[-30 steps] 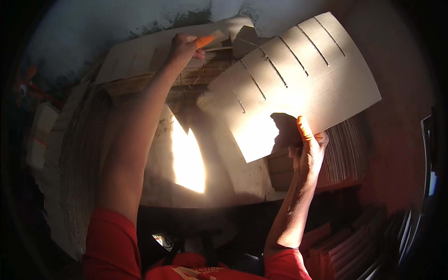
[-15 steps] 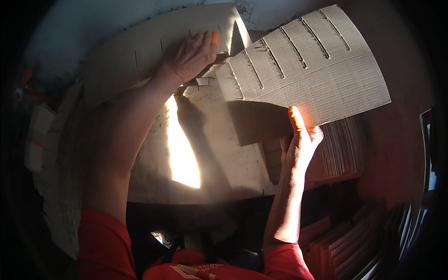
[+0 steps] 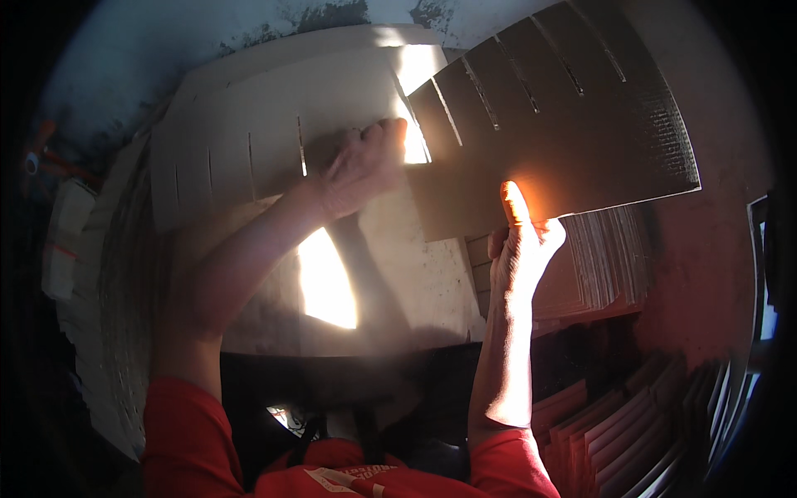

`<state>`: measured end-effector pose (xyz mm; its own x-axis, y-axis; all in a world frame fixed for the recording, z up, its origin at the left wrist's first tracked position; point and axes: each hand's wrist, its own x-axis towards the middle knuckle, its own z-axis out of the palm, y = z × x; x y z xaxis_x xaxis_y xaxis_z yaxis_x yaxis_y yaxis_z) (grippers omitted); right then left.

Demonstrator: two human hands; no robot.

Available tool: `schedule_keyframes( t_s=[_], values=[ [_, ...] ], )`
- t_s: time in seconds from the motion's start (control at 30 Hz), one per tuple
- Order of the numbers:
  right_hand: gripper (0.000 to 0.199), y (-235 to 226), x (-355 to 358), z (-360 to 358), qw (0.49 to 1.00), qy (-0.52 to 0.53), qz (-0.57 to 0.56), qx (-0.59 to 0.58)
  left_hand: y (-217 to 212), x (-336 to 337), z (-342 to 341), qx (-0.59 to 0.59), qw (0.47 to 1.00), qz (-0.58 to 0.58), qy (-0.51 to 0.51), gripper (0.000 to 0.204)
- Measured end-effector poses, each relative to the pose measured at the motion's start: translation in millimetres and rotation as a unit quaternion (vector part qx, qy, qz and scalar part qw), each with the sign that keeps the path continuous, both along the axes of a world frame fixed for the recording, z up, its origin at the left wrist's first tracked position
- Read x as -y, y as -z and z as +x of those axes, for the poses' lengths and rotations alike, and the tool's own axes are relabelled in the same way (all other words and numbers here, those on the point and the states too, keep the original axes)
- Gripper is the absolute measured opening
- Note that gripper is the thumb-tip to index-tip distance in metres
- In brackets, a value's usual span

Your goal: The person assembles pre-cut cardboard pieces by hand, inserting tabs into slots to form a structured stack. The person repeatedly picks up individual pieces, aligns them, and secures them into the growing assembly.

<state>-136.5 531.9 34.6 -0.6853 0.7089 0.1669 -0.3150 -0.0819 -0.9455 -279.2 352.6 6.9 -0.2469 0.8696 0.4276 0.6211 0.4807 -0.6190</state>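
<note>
My left hand [image 3: 363, 168], slightly blurred, is closed at the right end of a slotted cardboard sheet [image 3: 228, 162] on the left. Its thumb side lies near a bright gap between that sheet and another one. My right hand [image 3: 529, 245] pinches the near edge of this second slotted cardboard sheet [image 3: 564, 124], thumb on top and fingers hidden underneath. The second sheet is held raised and tilted, mostly in shadow, with a row of parallel slits along its far side. Orange coverings or sunlight colour the thumb and fingertip; I cannot tell which.
Behind the left sheet lies another pale cardboard piece [image 3: 332, 40]. A sunlit work surface [image 3: 423, 290] spreads below my hands. Stacked cardboard [image 3: 602, 261] stands at the right, more sheets [image 3: 614, 432] lean at lower right, and a tall stack [image 3: 108, 307] rises at left.
My left hand has come nearer to me, and the left sheet has shifted down with it. The right-hand sheet has tilted, its top face going from sunlit to shadowed. My right hand barely moved.
</note>
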Motion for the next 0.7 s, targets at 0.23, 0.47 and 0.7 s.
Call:
schedule_keyframes(
  t_s=[0.23,0.47,0.7],
  values=[
    [0.017,7,3,3,1.000,-0.012,0.015,0.020,10,-8,51,0.013,0.992,0.076,0.096,0.037],
    [0.014,46,5,1,0.999,-0.013,0.026,0.039,35,0,112,0.326,0.929,0.131,0.119,0.045],
    [0.023,20,-22,3,0.996,-0.016,0.048,0.078,-42,-38,-6,0.212,0.913,0.331,0.113,0.073]
  ],
)
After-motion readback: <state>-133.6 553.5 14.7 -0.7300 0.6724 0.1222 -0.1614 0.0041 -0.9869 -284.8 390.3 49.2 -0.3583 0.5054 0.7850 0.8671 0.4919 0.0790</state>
